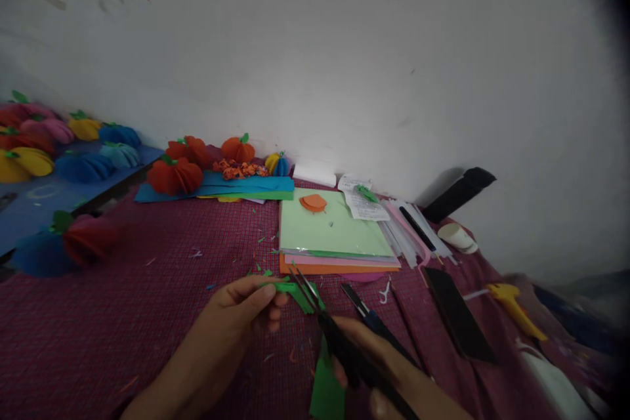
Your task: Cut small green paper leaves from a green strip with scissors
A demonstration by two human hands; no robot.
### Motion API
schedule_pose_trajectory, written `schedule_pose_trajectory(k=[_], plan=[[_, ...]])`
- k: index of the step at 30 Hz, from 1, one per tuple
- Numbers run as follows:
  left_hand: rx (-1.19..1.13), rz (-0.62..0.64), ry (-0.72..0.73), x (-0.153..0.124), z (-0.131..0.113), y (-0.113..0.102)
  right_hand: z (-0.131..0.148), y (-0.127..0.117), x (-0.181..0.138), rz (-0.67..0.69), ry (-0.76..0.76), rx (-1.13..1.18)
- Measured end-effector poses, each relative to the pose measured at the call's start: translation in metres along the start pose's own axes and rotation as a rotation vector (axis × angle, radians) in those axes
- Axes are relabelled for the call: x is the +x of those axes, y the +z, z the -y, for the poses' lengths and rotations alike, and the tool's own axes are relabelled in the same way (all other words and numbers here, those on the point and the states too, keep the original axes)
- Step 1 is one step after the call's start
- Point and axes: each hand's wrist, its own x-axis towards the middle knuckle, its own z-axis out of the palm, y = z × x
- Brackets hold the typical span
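Presently, find left hand [245, 310] in closed grip on green paper [284, 287] at lower centre of the frame, right hand [394, 357] closed around scissors [339, 344]. Expect light, limp, easily creased paper; pinch at edge clear of scissors. Beyond, note paper stack [335, 230] at centre.

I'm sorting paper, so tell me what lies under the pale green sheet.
Under the pale green sheet, edges of darker green paper, pink paper, orange paper and magenta paper show in front; anything deeper is covered, unseen.
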Motion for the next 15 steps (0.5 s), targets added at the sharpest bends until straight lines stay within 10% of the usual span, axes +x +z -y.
schedule_pose_trajectory(k=[15], plan=[[0.011,-0.009,0.029,0.006,0.011,-0.002,-0.023,0.003,0.017,-0.018,0.138,0.179]])
